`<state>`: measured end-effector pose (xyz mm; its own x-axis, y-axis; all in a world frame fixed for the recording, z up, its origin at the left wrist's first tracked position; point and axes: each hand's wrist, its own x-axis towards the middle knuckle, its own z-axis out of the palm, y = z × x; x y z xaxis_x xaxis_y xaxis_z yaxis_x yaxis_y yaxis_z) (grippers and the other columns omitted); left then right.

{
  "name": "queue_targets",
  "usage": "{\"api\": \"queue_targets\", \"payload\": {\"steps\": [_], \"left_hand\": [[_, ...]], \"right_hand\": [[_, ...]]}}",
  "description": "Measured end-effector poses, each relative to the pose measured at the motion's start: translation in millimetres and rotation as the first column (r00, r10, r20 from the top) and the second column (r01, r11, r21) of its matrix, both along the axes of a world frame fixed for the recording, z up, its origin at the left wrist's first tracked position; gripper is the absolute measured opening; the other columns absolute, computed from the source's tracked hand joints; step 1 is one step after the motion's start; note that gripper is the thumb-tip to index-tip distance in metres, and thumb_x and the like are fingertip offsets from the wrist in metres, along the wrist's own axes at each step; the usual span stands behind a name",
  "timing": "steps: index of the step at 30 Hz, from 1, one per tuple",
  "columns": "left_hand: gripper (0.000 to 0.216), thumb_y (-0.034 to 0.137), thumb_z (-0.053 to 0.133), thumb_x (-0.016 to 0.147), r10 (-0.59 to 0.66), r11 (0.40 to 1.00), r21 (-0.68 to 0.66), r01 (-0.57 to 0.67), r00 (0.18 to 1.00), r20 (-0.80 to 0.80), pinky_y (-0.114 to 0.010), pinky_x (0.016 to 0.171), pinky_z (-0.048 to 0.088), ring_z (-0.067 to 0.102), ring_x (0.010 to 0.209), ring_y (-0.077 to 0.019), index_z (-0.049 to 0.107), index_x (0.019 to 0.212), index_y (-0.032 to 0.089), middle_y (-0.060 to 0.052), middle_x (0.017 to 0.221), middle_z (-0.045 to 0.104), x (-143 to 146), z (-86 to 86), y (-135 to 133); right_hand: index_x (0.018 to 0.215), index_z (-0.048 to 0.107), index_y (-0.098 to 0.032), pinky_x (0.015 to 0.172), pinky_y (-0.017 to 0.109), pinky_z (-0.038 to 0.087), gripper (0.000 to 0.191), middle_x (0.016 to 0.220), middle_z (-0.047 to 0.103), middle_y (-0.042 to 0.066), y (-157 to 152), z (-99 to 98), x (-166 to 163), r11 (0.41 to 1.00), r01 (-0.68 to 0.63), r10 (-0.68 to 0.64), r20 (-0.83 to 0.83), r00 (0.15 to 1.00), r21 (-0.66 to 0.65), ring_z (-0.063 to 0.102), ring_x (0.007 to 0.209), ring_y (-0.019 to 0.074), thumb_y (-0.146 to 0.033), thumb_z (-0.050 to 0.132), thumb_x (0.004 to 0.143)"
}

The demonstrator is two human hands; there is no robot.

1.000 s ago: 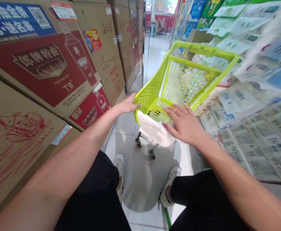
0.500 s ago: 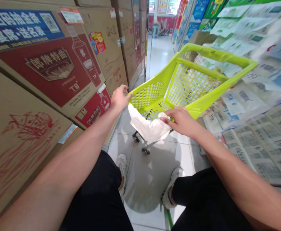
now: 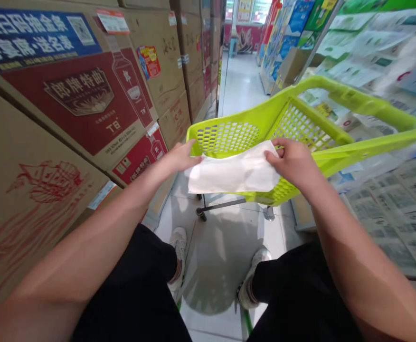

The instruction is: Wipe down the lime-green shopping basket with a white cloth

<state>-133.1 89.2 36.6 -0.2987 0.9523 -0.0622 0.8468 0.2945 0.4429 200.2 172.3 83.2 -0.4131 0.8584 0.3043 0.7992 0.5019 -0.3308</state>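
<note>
While between cartons (image 3: 76, 104) and packages (image 3: 382, 204), green cart (image 3: 270, 118) partly behind white cloth (image 3: 231, 173).

The aisle's left side is lined with stacked cardboard cartons (image 3: 69, 102), to which price labels (image 3: 112, 22) are fixed. The floor (image 3: 241, 83) is laid with pale, glossy tiles, brightly lit farther back. Whitish packs (image 3: 389, 213) are stacked on the right; a blue stool (image 3: 233, 46) is seen beyond.

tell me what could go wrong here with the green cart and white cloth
The green cart stands on wheels and might roll if pushed. The white cloth, pinched by the right hand, could drop if that grip loosens. The handle looks close to the stacked packs and might bump them.
</note>
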Motion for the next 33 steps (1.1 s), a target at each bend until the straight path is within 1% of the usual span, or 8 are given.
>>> {"api": "queue_targets", "payload": {"steps": [6,8,11,15,20,24,28,33], "left_hand": [[0.055,0.061,0.059,0.103,-0.003,0.984,0.165,0.065,0.937,-0.35,-0.055,0.107,0.055,0.068,0.126,-0.0427,0.071,0.144,0.026,-0.017,0.148,0.059,37.7,21.7,-23.7],[0.047,0.055,0.053,0.106,-0.068,0.968,0.188,0.167,0.893,-0.444,-0.056,0.11,0.053,0.061,0.135,-0.0439,0.077,0.132,0.024,-0.017,0.146,0.063,53.1,24.6,-25.1],[0.05,0.049,0.04,0.111,-0.271,0.936,0.096,0.337,0.869,-0.415,-0.053,0.103,0.054,0.066,0.126,-0.0413,0.079,0.12,0.019,-0.018,0.13,0.072,68.5,21.6,-18.9],[0.046,0.049,0.046,0.108,-0.477,0.862,0.013,0.507,0.819,-0.32,-0.042,0.086,0.055,0.074,0.108,-0.0363,0.074,0.128,0.018,-0.016,0.118,0.079,64.5,12.4,-6.2],[0.057,0.068,0.049,0.104,-0.496,0.842,0.011,0.539,0.782,-0.378,-0.034,0.081,0.051,0.075,0.101,-0.032,0.079,0.117,0.022,-0.013,0.107,0.081,28.2,4.2,1.2],[0.075,0.079,0.038,0.101,-0.473,0.861,0.005,0.509,0.805,-0.358,-0.033,0.08,0.049,0.077,0.106,-0.0331,0.08,0.128,0.023,-0.012,0.112,0.083,-0.1,-4.0,4.4],[0.077,0.079,0.035,0.101,-0.461,0.866,0.011,0.5,0.807,-0.369,-0.033,0.081,0.049,0.077,0.106,-0.0322,0.08,0.133,0.024,-0.011,0.11,0.084,-3.5,-6.5,8.8],[0.064,0.074,0.053,0.095,-0.476,0.868,-0.065,0.492,0.789,-0.389,-0.033,0.075,0.048,0.077,0.094,-0.0327,0.085,0.111,0.021,-0.011,0.091,0.081,17.5,-0.4,15.9]], "right_hand": [[0.144,0.068,-0.014,0.094,0.055,0.048,0.055,0.122,0.071,0.025,-9.0,14.7,23.2,0.927,0.175,-0.237,0.156,0.959,0.332,0.064,0.112,0.0417,-0.044,0.066,0.098],[0.145,0.066,-0.013,0.1,0.057,0.047,0.055,0.139,0.064,0.029,-15.6,13.0,16.4,0.905,0.098,-0.172,0.147,0.974,0.415,0.058,0.126,0.0441,-0.048,0.061,0.103],[0.144,0.066,-0.013,0.109,0.051,0.045,0.049,0.149,0.06,0.026,-30.5,1.3,-12.6,0.899,-0.154,0.083,0.186,0.979,0.411,0.055,0.134,0.0393,-0.043,0.046,0.111],[0.134,0.07,-0.015,0.102,0.043,0.046,0.046,0.134,0.072,0.019,-50.7,-20.8,-58.5,0.89,-0.384,0.312,0.287,0.906,0.244,0.064,0.122,0.0338,-0.045,0.041,0.114],[0.113,0.075,-0.015,0.089,0.041,0.041,0.059,0.106,0.079,0.017,-54.7,-29.7,-74.5,0.956,-0.259,0.19,0.38,0.905,0.138,0.069,0.095,0.031,-0.058,0.036,0.115],[0.108,0.077,-0.013,0.09,0.041,0.04,0.062,0.105,0.079,0.019,-46.0,-29.3,-61.0,0.95,-0.235,0.147,0.371,0.917,0.206,0.068,0.099,0.0321,-0.057,0.032,0.115],[0.105,0.08,-0.011,0.094,0.046,0.041,0.067,0.103,0.078,0.021,-29.6,-27.6,-34.2,0.96,-0.136,0.038,0.367,0.93,0.245,0.067,0.102,0.0354,-0.056,0.031,0.114],[0.096,0.083,-0.011,0.099,0.051,0.042,0.06,0.104,0.078,0.022,-0.8,-19.0,7.1,0.957,-0.024,-0.083,0.354,0.931,0.288,0.067,0.106,0.0376,-0.048,0.037,0.11]]}}
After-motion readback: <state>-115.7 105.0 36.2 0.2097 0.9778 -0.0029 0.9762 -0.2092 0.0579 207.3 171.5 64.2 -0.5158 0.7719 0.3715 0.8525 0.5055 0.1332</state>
